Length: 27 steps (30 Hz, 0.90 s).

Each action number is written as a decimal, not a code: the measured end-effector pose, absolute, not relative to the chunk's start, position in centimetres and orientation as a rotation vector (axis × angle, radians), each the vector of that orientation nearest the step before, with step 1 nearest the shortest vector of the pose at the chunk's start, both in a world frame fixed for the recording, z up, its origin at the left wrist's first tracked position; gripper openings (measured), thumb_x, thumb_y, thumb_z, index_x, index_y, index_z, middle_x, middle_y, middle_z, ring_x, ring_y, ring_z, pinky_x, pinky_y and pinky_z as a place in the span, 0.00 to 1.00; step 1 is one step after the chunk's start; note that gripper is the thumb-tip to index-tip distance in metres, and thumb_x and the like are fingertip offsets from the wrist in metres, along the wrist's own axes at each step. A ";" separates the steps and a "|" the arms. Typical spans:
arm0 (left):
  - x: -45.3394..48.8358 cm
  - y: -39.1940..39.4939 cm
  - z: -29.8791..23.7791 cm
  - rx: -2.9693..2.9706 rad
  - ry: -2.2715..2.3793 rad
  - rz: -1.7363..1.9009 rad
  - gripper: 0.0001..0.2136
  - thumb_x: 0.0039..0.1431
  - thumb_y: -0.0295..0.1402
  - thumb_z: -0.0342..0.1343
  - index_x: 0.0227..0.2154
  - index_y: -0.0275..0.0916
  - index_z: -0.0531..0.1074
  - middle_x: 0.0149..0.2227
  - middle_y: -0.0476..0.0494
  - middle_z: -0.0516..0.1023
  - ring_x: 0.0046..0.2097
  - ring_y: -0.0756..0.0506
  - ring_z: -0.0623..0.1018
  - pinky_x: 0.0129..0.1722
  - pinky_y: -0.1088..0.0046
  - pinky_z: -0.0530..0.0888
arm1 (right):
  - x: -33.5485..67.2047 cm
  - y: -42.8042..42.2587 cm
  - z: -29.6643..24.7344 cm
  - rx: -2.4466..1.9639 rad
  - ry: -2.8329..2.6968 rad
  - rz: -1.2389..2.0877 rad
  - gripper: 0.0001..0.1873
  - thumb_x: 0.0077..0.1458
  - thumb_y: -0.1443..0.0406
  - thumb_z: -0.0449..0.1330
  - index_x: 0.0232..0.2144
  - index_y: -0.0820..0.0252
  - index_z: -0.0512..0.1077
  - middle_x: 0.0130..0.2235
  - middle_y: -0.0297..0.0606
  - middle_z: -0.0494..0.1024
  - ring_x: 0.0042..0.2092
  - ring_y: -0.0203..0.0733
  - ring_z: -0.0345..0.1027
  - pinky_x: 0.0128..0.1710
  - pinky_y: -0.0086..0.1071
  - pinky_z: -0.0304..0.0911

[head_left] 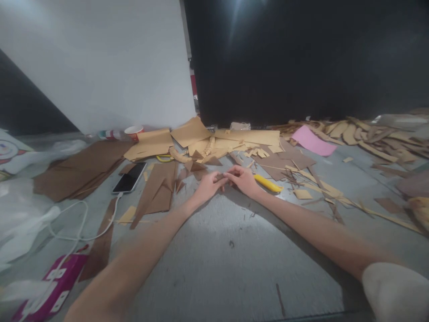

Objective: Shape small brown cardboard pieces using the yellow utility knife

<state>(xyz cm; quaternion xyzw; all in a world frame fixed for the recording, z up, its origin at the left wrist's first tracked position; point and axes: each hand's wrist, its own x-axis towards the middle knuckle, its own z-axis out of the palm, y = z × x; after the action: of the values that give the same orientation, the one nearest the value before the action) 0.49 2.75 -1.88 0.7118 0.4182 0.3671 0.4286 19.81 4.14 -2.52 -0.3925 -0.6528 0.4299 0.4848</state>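
Hands meeting over a grey table (214,250): the left hand (208,185) and right hand (243,179) pinch, fingertips together, a small brown cardboard piece (221,177) between them. A yellow utility knife (268,183) lies just beside the right wrist; a phone (130,177) lies well left.

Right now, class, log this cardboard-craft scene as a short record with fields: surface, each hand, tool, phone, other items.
surface: grey floor strewn with brown and tan cardboard scraps
left hand: fingertips meet the right hand over a small brown cardboard piece
right hand: pinching the same piece; grip detail too small to tell
tool: yellow utility knife, lying just right of the right hand
phone: black smartphone, white cable attached
other: pink paper sheet; red-and-white paper cup
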 end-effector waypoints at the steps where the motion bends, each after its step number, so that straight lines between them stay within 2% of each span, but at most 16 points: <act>1: 0.5 2.8 -1.9 1.791 1.041 0.915 0.17 0.69 0.50 0.57 0.37 0.39 0.74 0.27 0.47 0.80 0.31 0.44 0.80 0.34 0.71 0.71 | 19.8 4.1 -2.5 -0.963 -1.587 1.037 0.24 0.56 0.43 0.69 0.30 0.58 0.76 0.23 0.32 0.76 0.24 0.36 0.66 0.24 0.31 0.61; 8: 0.3 2.9 -2.1 1.904 1.042 0.923 0.17 0.72 0.48 0.54 0.39 0.38 0.75 0.26 0.46 0.81 0.29 0.45 0.80 0.33 0.71 0.71 | 19.7 3.9 -2.2 -1.007 -1.575 1.022 0.25 0.55 0.43 0.69 0.29 0.58 0.76 0.23 0.33 0.76 0.24 0.36 0.65 0.25 0.31 0.62; 13: 0.1 3.2 -2.4 1.912 1.102 0.957 0.21 0.71 0.54 0.53 0.38 0.39 0.73 0.25 0.46 0.81 0.28 0.44 0.81 0.31 0.71 0.71 | 19.7 4.0 -2.2 -1.001 -1.632 0.978 0.24 0.58 0.44 0.67 0.28 0.58 0.74 0.24 0.33 0.76 0.25 0.37 0.66 0.26 0.31 0.62; 18: -0.1 3.4 -2.6 1.915 1.111 0.990 0.23 0.70 0.58 0.52 0.35 0.40 0.69 0.26 0.44 0.81 0.29 0.43 0.81 0.30 0.71 0.71 | 19.8 4.1 -2.4 -1.063 -1.752 0.934 0.25 0.56 0.47 0.70 0.22 0.57 0.69 0.21 0.30 0.73 0.25 0.35 0.64 0.24 0.29 0.57; 23: 0.0 3.4 -2.4 1.922 1.134 0.984 0.23 0.70 0.58 0.51 0.34 0.41 0.67 0.24 0.46 0.79 0.27 0.44 0.80 0.30 0.71 0.70 | 19.9 4.3 -2.7 -1.032 -1.782 0.970 0.25 0.64 0.47 0.62 0.24 0.58 0.73 0.23 0.35 0.78 0.26 0.37 0.69 0.27 0.30 0.62; 27: 0.2 3.5 -2.5 1.932 1.163 0.972 0.23 0.70 0.58 0.49 0.33 0.42 0.66 0.23 0.47 0.79 0.25 0.44 0.78 0.30 0.71 0.70 | 19.9 4.3 -2.4 -1.018 -1.831 0.919 0.27 0.70 0.48 0.54 0.26 0.59 0.76 0.23 0.36 0.77 0.26 0.38 0.69 0.29 0.30 0.62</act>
<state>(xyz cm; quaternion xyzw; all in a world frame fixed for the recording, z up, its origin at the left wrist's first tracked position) 0.20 3.50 -2.51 0.7409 0.4461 0.3729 0.3361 19.88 4.27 -2.42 -0.4052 -0.7286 0.3655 0.4139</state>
